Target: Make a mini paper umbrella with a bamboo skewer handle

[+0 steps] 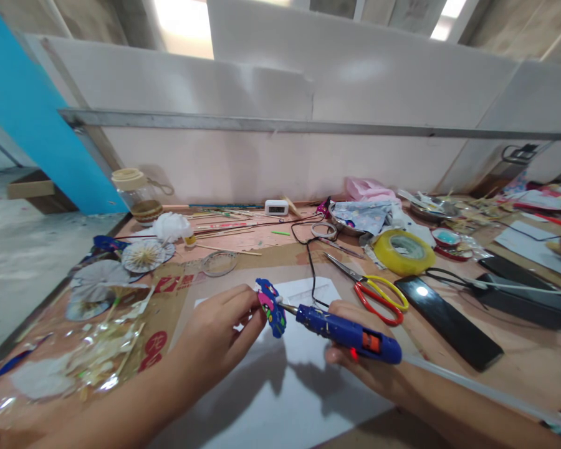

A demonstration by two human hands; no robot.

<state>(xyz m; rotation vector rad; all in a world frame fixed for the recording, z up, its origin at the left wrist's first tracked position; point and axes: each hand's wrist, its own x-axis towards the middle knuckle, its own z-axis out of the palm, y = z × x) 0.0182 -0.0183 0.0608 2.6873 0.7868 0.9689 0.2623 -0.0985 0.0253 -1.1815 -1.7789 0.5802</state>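
Note:
Between its thumb and fingers, my left hand [231, 327] pinches a small blue, pink and green patterned piece [272, 308], whose exact kind I cannot make out. My right hand [355, 330] is wrapped round a blue hot glue gun [348, 333] with an orange switch and a glowing red light. The gun's metal nozzle points left and meets or nearly meets the piece's right side. A clear glue stick [472, 386] trails from the back of the gun. Both hands are above a white paper sheet [280, 386], where their shadows fall.
Scissors [383, 296], a yellow tape roll [404, 251] and a black phone [449, 321] lie to the right. A black cable [311, 262] runs behind the gun. Paper rosettes [100, 280] and a lidded jar [138, 196] are at left; a small digital clock [276, 207] stands by the wall.

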